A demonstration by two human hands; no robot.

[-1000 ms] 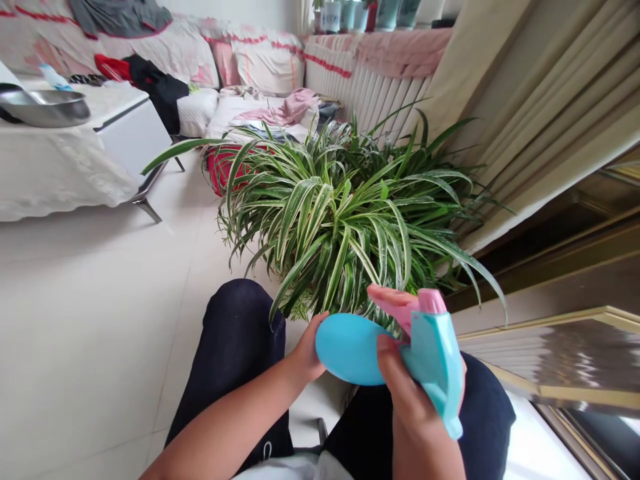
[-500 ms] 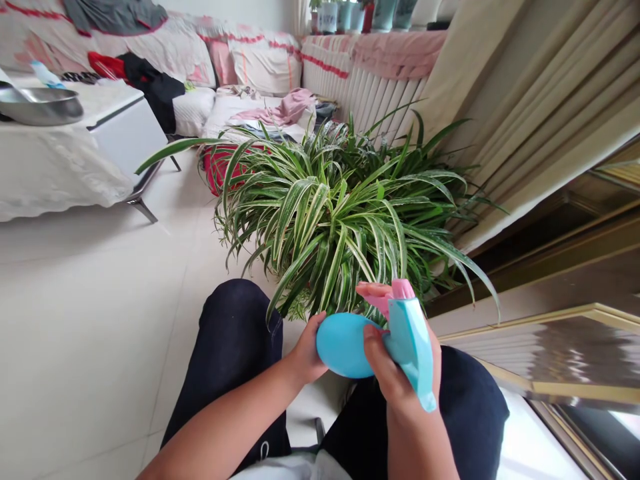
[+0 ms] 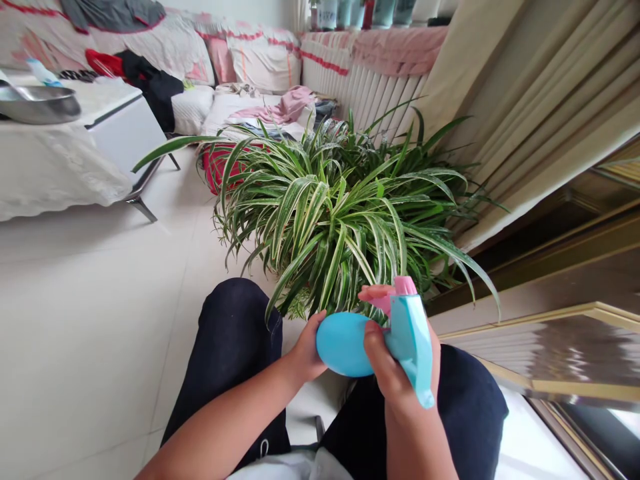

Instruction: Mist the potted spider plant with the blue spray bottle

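A blue spray bottle (image 3: 345, 344) with a pink nozzle (image 3: 405, 285) lies sideways between my hands, above my lap. My left hand (image 3: 307, 350) is closed round the bottle's base on the left. At the neck and trigger, my right hand (image 3: 395, 367) grips the bottle, its thumb on the near side and some fingers by the pink trigger. Just beyond the bottle spreads a large spider plant (image 3: 330, 207) with long green leaves edged in pale white. The leaves hide whatever holds the plant.
A cloth-covered table (image 3: 55, 167) with a metal bowl (image 3: 40, 105) stands at the left. Behind the plant are a sofa seat with clothes (image 3: 285, 110) and a radiator (image 3: 385, 90). Curtains (image 3: 530, 107) hang at the right, above a gold-edged cabinet (image 3: 565, 347).
Almost nothing differs. The sprayer head in my right hand has shifted very slightly upward, and the view has moved a little.
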